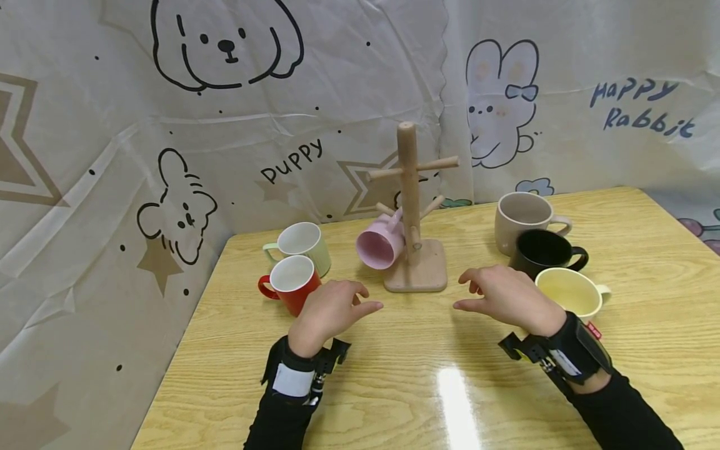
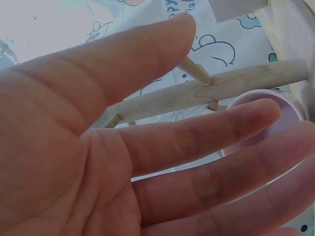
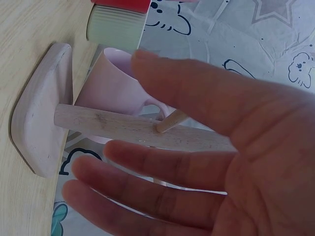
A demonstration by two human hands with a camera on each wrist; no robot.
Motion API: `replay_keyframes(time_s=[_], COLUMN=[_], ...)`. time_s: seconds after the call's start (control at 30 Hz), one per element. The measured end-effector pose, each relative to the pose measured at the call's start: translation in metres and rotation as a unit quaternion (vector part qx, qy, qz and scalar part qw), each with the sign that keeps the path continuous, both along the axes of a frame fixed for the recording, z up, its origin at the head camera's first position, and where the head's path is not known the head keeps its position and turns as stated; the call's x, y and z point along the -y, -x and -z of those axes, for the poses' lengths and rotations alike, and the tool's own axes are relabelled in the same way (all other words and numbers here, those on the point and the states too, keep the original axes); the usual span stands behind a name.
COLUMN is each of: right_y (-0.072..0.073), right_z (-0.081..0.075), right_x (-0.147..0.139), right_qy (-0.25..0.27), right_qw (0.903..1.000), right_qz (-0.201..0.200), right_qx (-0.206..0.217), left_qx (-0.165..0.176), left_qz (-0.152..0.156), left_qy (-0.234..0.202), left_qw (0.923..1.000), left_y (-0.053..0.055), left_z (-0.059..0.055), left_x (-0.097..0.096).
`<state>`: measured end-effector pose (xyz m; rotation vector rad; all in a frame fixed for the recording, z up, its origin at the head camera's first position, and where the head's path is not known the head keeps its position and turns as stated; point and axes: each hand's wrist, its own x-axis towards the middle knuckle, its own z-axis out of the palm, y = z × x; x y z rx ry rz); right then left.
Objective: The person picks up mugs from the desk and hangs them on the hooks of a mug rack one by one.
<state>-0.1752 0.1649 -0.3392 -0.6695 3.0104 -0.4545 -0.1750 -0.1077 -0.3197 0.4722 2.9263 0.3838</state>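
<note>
Over the table's left half, my left hand point(image 1: 333, 307) has its fingers relaxed and holds nothing; it overlaps the front of a red mug point(image 1: 294, 284). On the other side my right hand point(image 1: 509, 297) hangs loose with thumb and fingers apart, close to a yellow mug point(image 1: 569, 292) and a black mug point(image 1: 541, 253). Between the hands and farther back stands a wooden mug tree point(image 1: 409, 187) on a square base. A pink mug point(image 1: 378, 247) hangs tilted by its handle from a lower left peg. In the right wrist view, the mug tree's post point(image 3: 98, 120) shows behind my fingers.
A pale green mug point(image 1: 306, 247) stands behind the red one. Behind the black mug is a beige mug point(image 1: 520, 219). The wooden table point(image 1: 382, 387) meets a hanging cloth point(image 1: 337, 75) printed with cartoon animals at its back and left.
</note>
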Motion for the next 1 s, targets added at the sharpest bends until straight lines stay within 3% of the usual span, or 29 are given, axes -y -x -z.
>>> replay_keyframes(time_s=[0.67,1.0], right_y=[0.0002,-0.0003], right_z=[0.0006,-0.0001], right_x=[0.0009,-0.0001], right_qy=[-0.003,-0.003], right_qw=[1.0,1.0], right_qz=[0.001,0.0], right_qx=[0.005,-0.001], left_qx=[0.014,0.002], left_qz=[-0.008,-0.009], left_qy=[0.005,0.01], left_qw=[0.9999,0.9999], left_y=[0.0012,-0.0004], left_z=[0.0,-0.0005], left_x=[-0.0002,0.0016])
